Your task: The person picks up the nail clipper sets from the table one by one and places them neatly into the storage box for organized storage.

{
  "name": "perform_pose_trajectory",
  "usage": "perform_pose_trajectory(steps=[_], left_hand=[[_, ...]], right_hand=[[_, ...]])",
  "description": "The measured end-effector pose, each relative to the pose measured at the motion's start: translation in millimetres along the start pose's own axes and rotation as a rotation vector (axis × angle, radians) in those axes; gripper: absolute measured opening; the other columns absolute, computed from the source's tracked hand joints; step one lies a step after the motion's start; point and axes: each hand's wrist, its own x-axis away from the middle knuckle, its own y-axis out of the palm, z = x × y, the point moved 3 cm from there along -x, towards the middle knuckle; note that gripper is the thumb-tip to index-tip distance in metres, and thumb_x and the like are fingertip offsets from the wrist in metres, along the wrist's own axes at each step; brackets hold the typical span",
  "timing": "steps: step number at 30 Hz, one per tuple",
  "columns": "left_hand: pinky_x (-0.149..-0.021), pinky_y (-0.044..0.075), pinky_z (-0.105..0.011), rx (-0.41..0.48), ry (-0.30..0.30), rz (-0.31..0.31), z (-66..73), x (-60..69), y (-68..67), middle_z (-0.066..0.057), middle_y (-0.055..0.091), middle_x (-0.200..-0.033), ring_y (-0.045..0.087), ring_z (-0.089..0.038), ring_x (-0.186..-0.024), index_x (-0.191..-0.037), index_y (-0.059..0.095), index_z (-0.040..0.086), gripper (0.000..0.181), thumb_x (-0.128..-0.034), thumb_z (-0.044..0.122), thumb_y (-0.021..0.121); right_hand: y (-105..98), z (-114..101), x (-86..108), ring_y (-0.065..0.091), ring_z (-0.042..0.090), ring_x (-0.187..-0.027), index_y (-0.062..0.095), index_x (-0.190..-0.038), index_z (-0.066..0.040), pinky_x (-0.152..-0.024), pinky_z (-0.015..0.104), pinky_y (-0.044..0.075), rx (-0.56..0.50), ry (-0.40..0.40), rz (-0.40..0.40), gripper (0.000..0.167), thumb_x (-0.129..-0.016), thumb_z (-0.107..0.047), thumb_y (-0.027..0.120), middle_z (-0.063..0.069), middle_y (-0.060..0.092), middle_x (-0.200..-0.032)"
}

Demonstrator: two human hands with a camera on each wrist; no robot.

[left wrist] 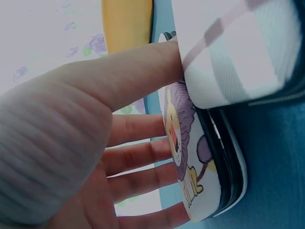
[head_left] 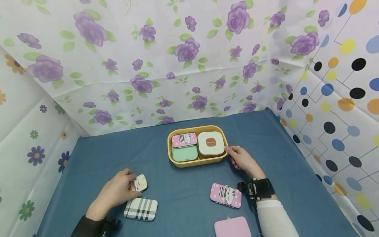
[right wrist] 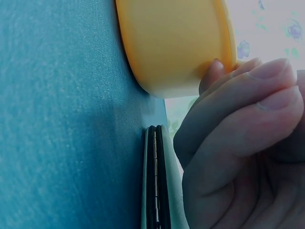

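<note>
At the left, my left hand (head_left: 116, 190) holds a small case with a lion print (head_left: 140, 183), thumb on one side and fingers on the other in the left wrist view. Just below it lies a plaid case (head_left: 141, 209), overlapping the lion case (left wrist: 193, 157) from that camera. My right hand (head_left: 243, 160) pinches the right end of a yellow basket's rim (head_left: 217, 160), its other fingers curled in the right wrist view. Inside the basket are a pink cartoon case (head_left: 184, 140) on a mint case (head_left: 185, 153), and a cream square case (head_left: 211, 143) at the right.
A second pink cartoon case (head_left: 226, 195) lies below the basket, with a plain pink case (head_left: 232, 227) at the front edge of view. Beside the right hand stands a pale case (right wrist: 174, 191), mostly hidden in the head view. Patterned cloth walls (head_left: 186, 75) border the blue surface.
</note>
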Motion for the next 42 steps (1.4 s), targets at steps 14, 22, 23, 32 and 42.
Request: perform_pose_trajectory(steps=[14, 22, 23, 32, 42], left_hand=[[-0.064, 0.044, -0.035, -0.028, -0.029, -0.041, 2.1, -4.0, -0.1, -0.004, 0.06, -0.109, 0.052, -0.013, -0.083, -0.13, 0.074, 0.004, 0.067, -0.0773, 0.037, 0.097], [-0.062, 0.042, -0.036, -0.04, -0.014, -0.041, 2.8, -6.8, -1.5, -0.005, 0.062, -0.11, 0.051, -0.013, -0.08, -0.13, 0.074, 0.005, 0.064, -0.078, 0.036, 0.097], [-0.062, 0.042, -0.036, -0.04, -0.014, -0.042, 2.9, -6.9, -1.6, -0.005, 0.062, -0.111, 0.051, -0.013, -0.08, -0.13, 0.074, 0.005, 0.064, -0.0779, 0.035, 0.097], [-0.062, 0.042, -0.035, -0.038, 0.005, -0.043, 4.9, -8.4, -2.4, -0.003, 0.061, -0.108, 0.049, -0.012, -0.078, -0.128, 0.074, 0.007, 0.06, -0.0789, 0.034, 0.097], [-0.062, 0.043, -0.034, -0.04, 0.006, -0.031, 7.8, -13.6, -0.1, 0.0, 0.061, -0.107, 0.051, -0.009, -0.078, -0.128, 0.075, 0.009, 0.058, -0.0797, 0.033, 0.096]], right_hand=[[0, 0, 0.6, 0.048, 0.019, -0.058, 0.064, -0.111, -0.007, -0.053, 0.031, 0.042, -0.004, 0.008, -0.005, 0.059, -0.108, -0.064, 0.051, 0.004, 0.051, -0.074], [0, -3, 1.5, 0.047, 0.017, -0.056, 0.064, -0.112, -0.007, -0.052, 0.031, 0.041, -0.007, -0.009, -0.009, 0.059, -0.107, -0.065, 0.051, 0.004, 0.05, -0.073], [0, -3, 1.5, 0.047, 0.017, -0.056, 0.063, -0.111, -0.006, -0.052, 0.032, 0.041, -0.007, -0.013, -0.011, 0.059, -0.108, -0.064, 0.051, 0.004, 0.05, -0.073], [1, -2, 0.3, 0.047, 0.016, -0.053, 0.063, -0.109, -0.004, -0.05, 0.031, 0.041, -0.005, -0.038, -0.011, 0.059, -0.109, -0.061, 0.051, 0.003, 0.05, -0.07], [0, -2, 1.2, 0.046, 0.017, -0.053, 0.062, -0.109, -0.004, -0.05, 0.031, 0.04, -0.008, -0.035, -0.013, 0.058, -0.109, -0.061, 0.051, 0.003, 0.05, -0.07]])
